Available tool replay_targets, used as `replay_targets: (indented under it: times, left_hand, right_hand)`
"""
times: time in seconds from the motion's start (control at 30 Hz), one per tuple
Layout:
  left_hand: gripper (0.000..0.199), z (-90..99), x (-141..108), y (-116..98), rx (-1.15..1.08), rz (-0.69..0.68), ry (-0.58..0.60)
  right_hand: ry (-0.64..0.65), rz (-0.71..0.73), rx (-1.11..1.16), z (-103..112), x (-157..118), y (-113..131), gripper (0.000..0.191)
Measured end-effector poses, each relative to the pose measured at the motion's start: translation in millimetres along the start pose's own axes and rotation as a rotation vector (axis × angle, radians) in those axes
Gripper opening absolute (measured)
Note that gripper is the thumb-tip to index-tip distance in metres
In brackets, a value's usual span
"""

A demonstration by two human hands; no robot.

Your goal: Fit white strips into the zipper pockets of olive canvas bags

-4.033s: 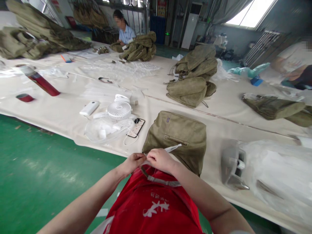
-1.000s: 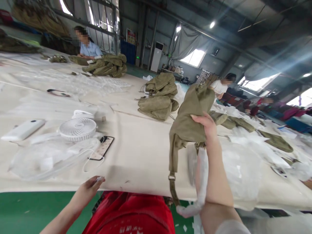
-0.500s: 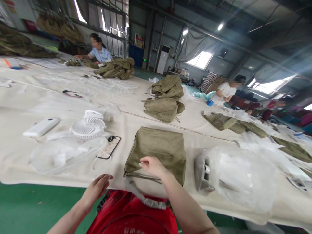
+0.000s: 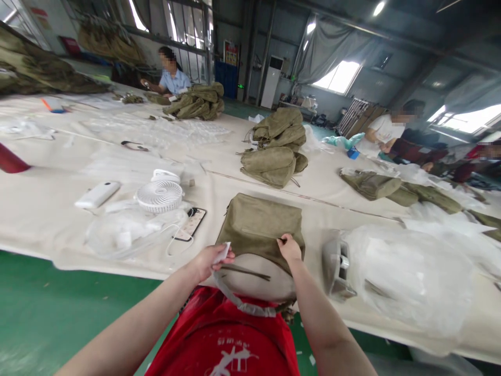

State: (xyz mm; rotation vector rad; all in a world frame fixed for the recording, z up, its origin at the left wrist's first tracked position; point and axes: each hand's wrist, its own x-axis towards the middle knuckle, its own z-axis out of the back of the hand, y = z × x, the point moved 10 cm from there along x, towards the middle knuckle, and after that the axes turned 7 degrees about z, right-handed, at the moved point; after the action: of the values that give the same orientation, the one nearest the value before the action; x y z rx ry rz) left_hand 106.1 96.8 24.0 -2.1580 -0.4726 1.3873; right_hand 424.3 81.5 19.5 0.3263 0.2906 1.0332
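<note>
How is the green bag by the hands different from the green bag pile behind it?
The green bag lies fairly flat, while the bag pile is heaped up. The right hand is on the green bag; no hand touches the bag pile. Both are olive green and on the table.

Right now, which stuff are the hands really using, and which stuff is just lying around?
Seems in use:
- olive bag, touched by the right hand
- small white piece, held in the left hand
- wrapped strap

Seems just lying about:
- white fan
- phone
- white oblong device
- red cylinder
</note>
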Motion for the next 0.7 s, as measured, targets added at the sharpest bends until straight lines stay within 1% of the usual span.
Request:
replay_targets:
  times: [0.07,0.13,0.23,0.33,0.43,0.5,0.57,0.63,0.67,0.7]
  left_hand:
    - [0.015,-15.9,10.6,5.4,-0.103,0.082,0.029]
    - [0.011,-28.2,16.8,8.9,-0.146,0.12,0.039]
    - [0.012,-41.7,21.2,11.5,-0.138,0.106,0.057]
    - [0.015,-48.3,24.0,13.2,-0.099,0.048,0.068]
    - [0.028,-51.4,27.3,13.9,0.032,-0.031,0.065]
    - [0.042,-55.2,29.5,12.3,0.179,-0.101,0.059]
    - [0.051,-62.4,31.5,10.7,0.338,-0.163,0.057]
    - [0.054,-73.6,34.1,10.5,0.473,-0.205,0.07]
    - [0.053,-80.5,35.7,11.1,0.532,-0.22,0.083]
    - [0.051,-87.6,37.6,11.9,0.587,-0.233,0.096]
  right_hand:
    - [-0.054,-0.044,0.024,-5.3,-0.5,-5.3,0.02]
    - [-0.089,-0.063,0.053,-8.6,-0.4,-8.5,0.02]
    - [-0.102,-0.055,0.105,-11.0,1.7,-11.7,0.02]
    - [-0.11,-0.034,0.184,-10.4,2.7,-14.7,0.018]
    - [-0.108,-0.014,0.276,-12.3,-4.4,-15.9,0.014]
    - [-0.104,0.002,0.327,-17.4,-16.2,-15.0,0.011]
    - [-0.104,0.016,0.441,-26.7,-33.3,-13.7,0.009]
    - [-0.095,-0.017,0.663,-40.9,-53.2,-15.5,0.005]
    - [-0.089,-0.063,0.804,-49.1,-63.1,-18.2,0.004]
    - [-0.077,-0.126,0.947,-57.9,-72.6,-21.5,0.007]
